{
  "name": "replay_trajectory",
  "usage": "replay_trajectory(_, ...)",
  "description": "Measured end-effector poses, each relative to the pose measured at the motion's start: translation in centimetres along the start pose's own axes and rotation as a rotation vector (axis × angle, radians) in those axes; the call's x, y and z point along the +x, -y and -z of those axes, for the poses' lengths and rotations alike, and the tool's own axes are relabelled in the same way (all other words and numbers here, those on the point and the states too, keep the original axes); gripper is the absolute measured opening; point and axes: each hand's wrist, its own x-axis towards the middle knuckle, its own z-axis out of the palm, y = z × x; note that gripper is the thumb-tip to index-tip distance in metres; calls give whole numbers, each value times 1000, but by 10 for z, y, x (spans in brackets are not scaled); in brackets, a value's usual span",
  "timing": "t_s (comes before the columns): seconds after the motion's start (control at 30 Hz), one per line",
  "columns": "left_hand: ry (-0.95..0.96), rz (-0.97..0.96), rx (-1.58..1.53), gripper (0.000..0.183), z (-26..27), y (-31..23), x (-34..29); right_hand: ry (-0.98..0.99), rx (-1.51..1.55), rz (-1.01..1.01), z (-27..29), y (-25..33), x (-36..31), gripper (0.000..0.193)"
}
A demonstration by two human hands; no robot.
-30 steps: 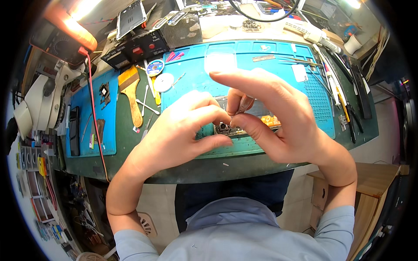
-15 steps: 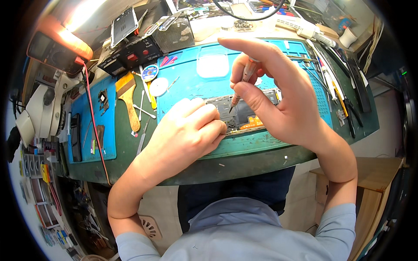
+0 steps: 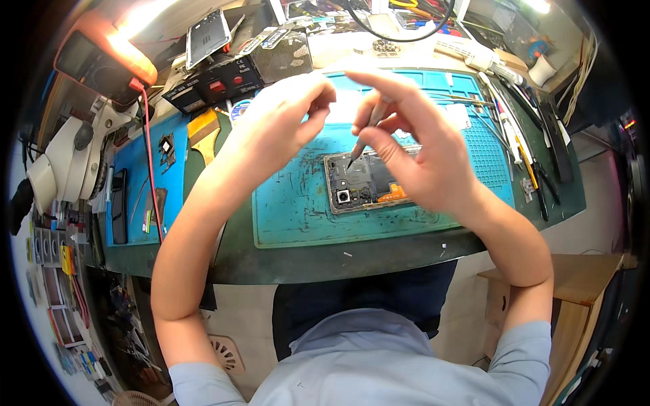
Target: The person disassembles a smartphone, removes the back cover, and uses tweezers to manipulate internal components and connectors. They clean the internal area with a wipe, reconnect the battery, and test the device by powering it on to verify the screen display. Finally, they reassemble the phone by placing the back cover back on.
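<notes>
An opened smartphone (image 3: 352,177) lies face down on the blue work mat (image 3: 291,227), its inner plates, camera and an orange flex strip exposed. My right hand (image 3: 423,145) pinches a slim precision screwdriver (image 3: 358,145), pointed down at the phone's upper left part. Whether the dark tip touches the phone I cannot tell. My left hand (image 3: 281,118) is raised over the mat, up and left of the phone and apart from it. Its fingers are curled together, and anything between them is hidden. The right end of the phone is covered by my right hand.
At the far left stand an orange multimeter (image 3: 101,64) with a red lead and a black power unit (image 3: 217,88). A wooden brush (image 3: 203,135) lies left of the mat. Tweezers and pens (image 3: 511,128) line the right side. A smaller blue mat (image 3: 139,230) holds phone parts.
My left hand has lifted off the phone and moved up and left, uncovering the phone's camera end. My right hand keeps the screwdriver over the phone, while the view has shifted slightly.
</notes>
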Motion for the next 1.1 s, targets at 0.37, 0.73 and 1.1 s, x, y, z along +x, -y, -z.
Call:
replay_trajectory(0.37, -97, -126, 104, 23, -18, 29, 14, 70, -100, -16, -11, 4, -1, 56)
replay_trajectory(0.73, 234, 306, -681, 41, 21, -21, -43, 151, -258, 73, -11, 17, 14, 55)
replay_trajectory(1.1, 216, 376, -350, 45, 0, -29, -38, 125, -356, 129, -18, 22, 20, 58)
